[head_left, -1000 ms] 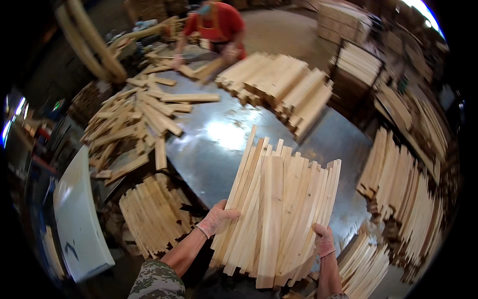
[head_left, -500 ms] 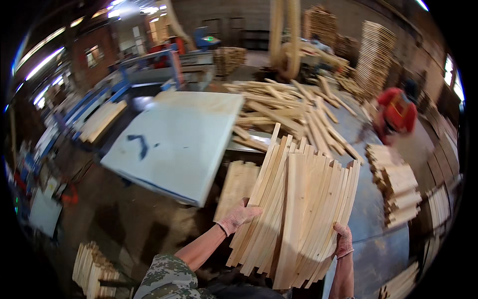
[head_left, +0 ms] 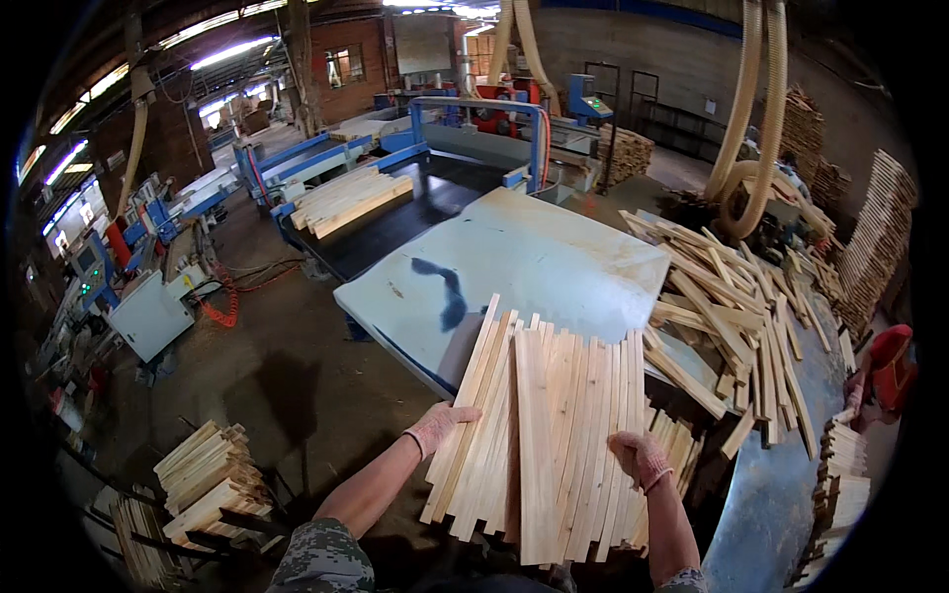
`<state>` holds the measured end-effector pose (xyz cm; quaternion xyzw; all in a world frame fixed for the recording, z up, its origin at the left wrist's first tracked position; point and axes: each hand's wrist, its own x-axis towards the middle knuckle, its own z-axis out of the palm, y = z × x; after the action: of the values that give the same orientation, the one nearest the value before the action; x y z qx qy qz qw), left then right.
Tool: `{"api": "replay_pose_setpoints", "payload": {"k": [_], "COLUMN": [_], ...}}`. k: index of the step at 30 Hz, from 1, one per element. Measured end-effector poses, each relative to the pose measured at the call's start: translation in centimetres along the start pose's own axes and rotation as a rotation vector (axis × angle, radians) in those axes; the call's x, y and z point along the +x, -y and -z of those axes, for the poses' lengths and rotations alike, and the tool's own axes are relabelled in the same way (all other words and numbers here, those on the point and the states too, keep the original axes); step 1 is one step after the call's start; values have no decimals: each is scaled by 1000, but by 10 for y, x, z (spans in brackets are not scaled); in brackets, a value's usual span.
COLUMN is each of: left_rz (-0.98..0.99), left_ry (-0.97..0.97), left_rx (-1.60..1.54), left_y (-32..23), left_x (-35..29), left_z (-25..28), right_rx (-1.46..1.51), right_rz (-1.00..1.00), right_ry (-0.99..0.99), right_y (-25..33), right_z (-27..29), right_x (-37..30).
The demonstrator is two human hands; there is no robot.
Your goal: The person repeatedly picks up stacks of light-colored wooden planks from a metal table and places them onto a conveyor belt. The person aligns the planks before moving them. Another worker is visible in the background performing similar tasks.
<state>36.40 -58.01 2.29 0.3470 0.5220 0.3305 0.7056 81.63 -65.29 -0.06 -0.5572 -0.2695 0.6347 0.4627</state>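
Observation:
Between my two gloved hands is a wide row of pale wooden strips (head_left: 568,435), laid side by side with uneven ends. My left hand (head_left: 442,425) grips the row's left edge, thumb on top. The opposite edge is clamped by my right hand (head_left: 641,459), its fingers curled in. One broader strip lies on top of the others near the middle. The far ends of the strips overlap the near edge of a pale, stained tabletop (head_left: 554,247) in the view; I cannot tell whether they touch it. The undersides of the strips are hidden.
Loose strips (head_left: 732,306) lie heaped on a blue-grey table (head_left: 771,504) at right. Beyond the tabletop, a black conveyor (head_left: 435,198) carries more strips (head_left: 351,201). Stacked strips (head_left: 213,474) stand at lower left. A person in red (head_left: 893,366) is at far right.
My view has swung left. The strips in my hands have moved left from beside the blue-grey table toward the pale tabletop. Both hands keep their hold.

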Motion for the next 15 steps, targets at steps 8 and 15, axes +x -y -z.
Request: {"api": "replay_pose_setpoints", "payload": {"k": [8, 15], "left_rz": [-2, -24], "left_ry": [-80, 124], "left_rx": [144, 175], "left_y": [-60, -124], "left_x": [71, 193], "left_z": [41, 48], "right_rx": [338, 39], "right_rz": [70, 184], "right_ry": [30, -144], "right_y": [16, 48], "right_z": [-58, -49], "right_x": [96, 169]}}
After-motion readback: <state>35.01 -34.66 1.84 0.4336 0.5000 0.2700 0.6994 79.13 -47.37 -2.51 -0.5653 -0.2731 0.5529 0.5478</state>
